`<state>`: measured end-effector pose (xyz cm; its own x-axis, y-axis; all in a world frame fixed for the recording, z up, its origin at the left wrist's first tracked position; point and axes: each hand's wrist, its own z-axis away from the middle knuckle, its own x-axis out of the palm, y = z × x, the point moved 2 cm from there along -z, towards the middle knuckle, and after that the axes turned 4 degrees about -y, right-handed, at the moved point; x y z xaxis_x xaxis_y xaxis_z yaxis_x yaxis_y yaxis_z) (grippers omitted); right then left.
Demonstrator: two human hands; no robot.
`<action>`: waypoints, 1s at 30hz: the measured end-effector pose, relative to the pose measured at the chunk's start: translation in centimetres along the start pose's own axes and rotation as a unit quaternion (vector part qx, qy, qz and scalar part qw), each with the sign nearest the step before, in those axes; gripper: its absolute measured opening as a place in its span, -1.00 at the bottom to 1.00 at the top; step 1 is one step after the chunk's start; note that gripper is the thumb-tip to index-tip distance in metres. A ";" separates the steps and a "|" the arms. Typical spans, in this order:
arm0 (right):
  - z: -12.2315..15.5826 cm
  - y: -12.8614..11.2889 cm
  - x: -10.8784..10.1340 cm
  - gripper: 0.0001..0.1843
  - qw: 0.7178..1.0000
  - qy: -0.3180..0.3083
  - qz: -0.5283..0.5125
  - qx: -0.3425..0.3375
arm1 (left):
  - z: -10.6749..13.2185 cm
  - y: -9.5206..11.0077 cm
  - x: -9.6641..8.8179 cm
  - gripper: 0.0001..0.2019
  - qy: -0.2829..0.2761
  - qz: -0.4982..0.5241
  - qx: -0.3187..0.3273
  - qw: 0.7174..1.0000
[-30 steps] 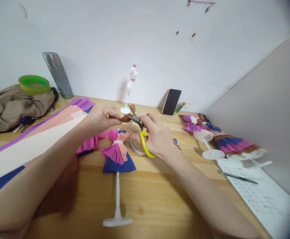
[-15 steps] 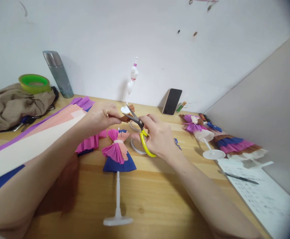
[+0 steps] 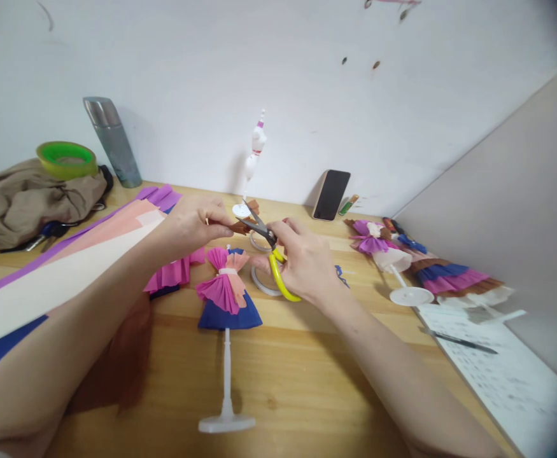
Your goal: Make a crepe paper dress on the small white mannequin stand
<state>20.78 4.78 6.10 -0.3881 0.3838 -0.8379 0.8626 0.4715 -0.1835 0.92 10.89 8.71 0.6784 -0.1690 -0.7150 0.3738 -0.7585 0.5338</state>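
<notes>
My left hand [image 3: 204, 219] pinches a small piece of pleated brown crepe paper [image 3: 240, 227]. My right hand [image 3: 302, 257] grips yellow-handled scissors [image 3: 277, 273], their dark blades parted around the brown paper. Below the hands lies a miniature dress form [image 3: 227, 375] on a white stand, dressed in a pink and peach paper bow [image 3: 223, 280] over a blue paper skirt [image 3: 230, 317]. Rolls of white tape [image 3: 265, 284] lie behind the scissors, partly hidden. Another bare white dress form [image 3: 256, 149] stands by the wall.
Long coloured crepe paper strips [image 3: 68, 280] spread across the left. A flask [image 3: 116, 146], green tape roll [image 3: 65, 159] and brown cloth [image 3: 30, 200] sit at the back left. A phone [image 3: 331, 195] leans on the wall. Dressed forms [image 3: 454, 277], a pen [image 3: 464, 342] and written paper [image 3: 507, 375] are right.
</notes>
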 end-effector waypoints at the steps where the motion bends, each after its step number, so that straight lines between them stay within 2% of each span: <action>1: 0.0 0.0 0.0 -0.34 1.000 0.002 0.003 -0.001 | 0.0 0.0 0.0 -0.76 -0.003 -0.003 0.000 1.000; 16: 0.0 0.1 0.1 -0.40 1.000 0.022 0.022 0.004 | 0.0 -0.2 0.1 -0.75 0.004 -0.008 0.004 1.000; 22: 0.0 0.1 0.1 -0.46 0.999 0.022 0.027 0.010 | 0.0 -0.1 0.2 -0.75 0.019 0.034 0.007 0.999; 30: 0.1 0.4 0.3 -0.53 0.999 0.017 -0.003 0.041 | 0.0 -0.2 0.3 -0.85 0.016 0.059 -0.033 0.998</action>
<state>21.07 5.06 5.75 -0.4039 0.4089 -0.8183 0.8828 0.4087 -0.2315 1.09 10.98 8.38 0.7390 -0.2342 -0.6316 0.3299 -0.6916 0.6425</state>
